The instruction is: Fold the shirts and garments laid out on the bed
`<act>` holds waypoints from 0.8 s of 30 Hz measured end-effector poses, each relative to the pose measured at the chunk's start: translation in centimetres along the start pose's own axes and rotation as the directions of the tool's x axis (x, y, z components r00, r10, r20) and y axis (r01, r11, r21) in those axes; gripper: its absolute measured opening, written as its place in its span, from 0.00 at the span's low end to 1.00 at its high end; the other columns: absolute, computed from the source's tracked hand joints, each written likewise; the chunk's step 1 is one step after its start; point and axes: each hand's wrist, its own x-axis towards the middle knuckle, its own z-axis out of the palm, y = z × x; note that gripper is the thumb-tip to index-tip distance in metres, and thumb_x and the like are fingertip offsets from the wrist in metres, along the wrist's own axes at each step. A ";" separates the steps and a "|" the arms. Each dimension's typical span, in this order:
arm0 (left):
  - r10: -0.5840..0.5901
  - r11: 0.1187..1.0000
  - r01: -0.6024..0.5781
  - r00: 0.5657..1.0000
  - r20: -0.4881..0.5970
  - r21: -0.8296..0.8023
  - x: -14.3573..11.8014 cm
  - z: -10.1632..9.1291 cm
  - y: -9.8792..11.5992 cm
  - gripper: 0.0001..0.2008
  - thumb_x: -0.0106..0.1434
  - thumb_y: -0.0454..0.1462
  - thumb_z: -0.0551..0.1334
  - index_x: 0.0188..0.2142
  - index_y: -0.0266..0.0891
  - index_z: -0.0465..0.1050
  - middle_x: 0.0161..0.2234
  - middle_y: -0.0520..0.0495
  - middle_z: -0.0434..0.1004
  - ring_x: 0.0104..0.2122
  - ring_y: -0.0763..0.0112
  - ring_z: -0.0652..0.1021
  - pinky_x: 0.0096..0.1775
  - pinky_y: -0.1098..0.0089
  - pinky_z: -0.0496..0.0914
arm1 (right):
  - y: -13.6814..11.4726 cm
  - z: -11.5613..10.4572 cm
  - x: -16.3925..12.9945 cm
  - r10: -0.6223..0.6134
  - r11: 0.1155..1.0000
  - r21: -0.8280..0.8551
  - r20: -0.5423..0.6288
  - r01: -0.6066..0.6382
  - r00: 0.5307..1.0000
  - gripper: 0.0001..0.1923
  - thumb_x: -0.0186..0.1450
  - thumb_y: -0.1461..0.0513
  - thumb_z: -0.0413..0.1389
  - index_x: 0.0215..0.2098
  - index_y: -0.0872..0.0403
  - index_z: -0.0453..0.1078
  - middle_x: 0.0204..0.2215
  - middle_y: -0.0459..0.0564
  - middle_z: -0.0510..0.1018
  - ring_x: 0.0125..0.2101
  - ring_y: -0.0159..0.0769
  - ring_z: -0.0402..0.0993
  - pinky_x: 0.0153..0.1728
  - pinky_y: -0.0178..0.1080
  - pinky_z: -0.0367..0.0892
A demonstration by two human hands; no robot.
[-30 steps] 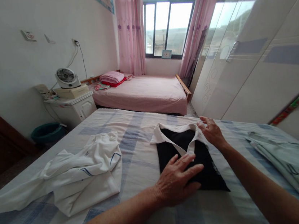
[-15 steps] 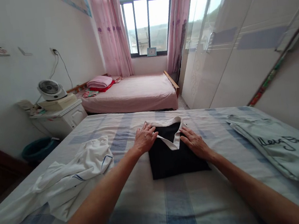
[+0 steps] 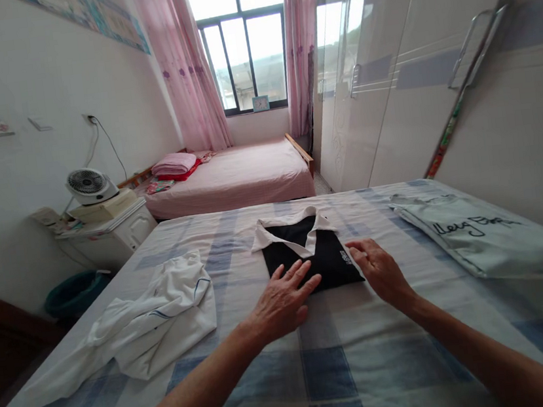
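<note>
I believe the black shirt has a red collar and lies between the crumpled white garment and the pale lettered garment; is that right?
Not quite: the head view shows that the collar is white, not red. The black shirt does lie between the crumpled white garment and the pale lettered garment.

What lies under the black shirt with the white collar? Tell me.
The black shirt lies on the blue-and-white bedsheet, which shows around its edges. Whatever is directly beneath the shirt is covered and cannot be seen.
</note>
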 end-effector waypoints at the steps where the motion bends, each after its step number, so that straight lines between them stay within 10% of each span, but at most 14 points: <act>1: 0.005 0.999 -0.005 1.000 -0.007 0.033 0.2 -0.2 0.4 0.27 0.64 0.35 0.56 0.62 0.47 0.55 0.65 0.41 0.53 0.63 0.57 0.57 0.58 0.51 0.58 | -0.7 -0.3 -1.0 0.075 0.990 0.113 0.052 -0.080 0.996 0.20 0.65 0.50 0.44 0.38 0.54 0.71 0.36 0.54 0.77 0.38 0.41 0.74 0.41 0.45 0.67; 5: -0.058 0.989 0.061 0.998 -0.032 0.135 1.4 0.4 1.3 0.24 0.66 0.30 0.52 0.61 0.45 0.59 0.61 0.37 0.61 0.59 0.55 0.66 0.51 0.54 0.68 | -2.9 -0.1 -4.9 0.261 0.685 0.473 0.551 -0.554 0.793 0.16 0.60 0.50 0.54 0.29 0.54 0.70 0.25 0.48 0.76 0.26 0.35 0.74 0.30 0.39 0.69; 8: -0.131 0.981 0.140 0.988 -0.076 0.134 2.2 1.1 1.1 0.24 0.64 0.28 0.53 0.60 0.41 0.61 0.57 0.35 0.67 0.53 0.55 0.72 0.45 0.60 0.73 | -3.6 1.0 -6.1 0.277 0.340 0.606 0.666 -0.719 0.693 0.14 0.55 0.55 0.62 0.35 0.54 0.71 0.34 0.52 0.79 0.36 0.36 0.77 0.41 0.40 0.71; 18: -0.229 0.973 0.224 0.946 -0.227 -0.049 2.1 0.8 -0.5 0.24 0.62 0.24 0.49 0.56 0.33 0.66 0.54 0.38 0.71 0.49 0.61 0.76 0.45 0.66 0.75 | -5.8 6.4 -2.3 0.343 -0.072 0.854 0.506 -0.515 0.791 0.17 0.51 0.55 0.65 0.35 0.55 0.72 0.36 0.51 0.79 0.43 0.39 0.75 0.51 0.41 0.67; 24: -0.114 0.993 0.121 0.932 -0.344 0.001 1.6 2.2 -1.1 0.23 0.63 0.24 0.47 0.54 0.32 0.68 0.52 0.36 0.73 0.49 0.61 0.77 0.44 0.66 0.75 | -7.0 8.3 -0.3 0.520 -0.066 0.923 0.356 -0.378 0.777 0.12 0.50 0.59 0.65 0.29 0.52 0.69 0.28 0.46 0.77 0.37 0.40 0.75 0.41 0.43 0.72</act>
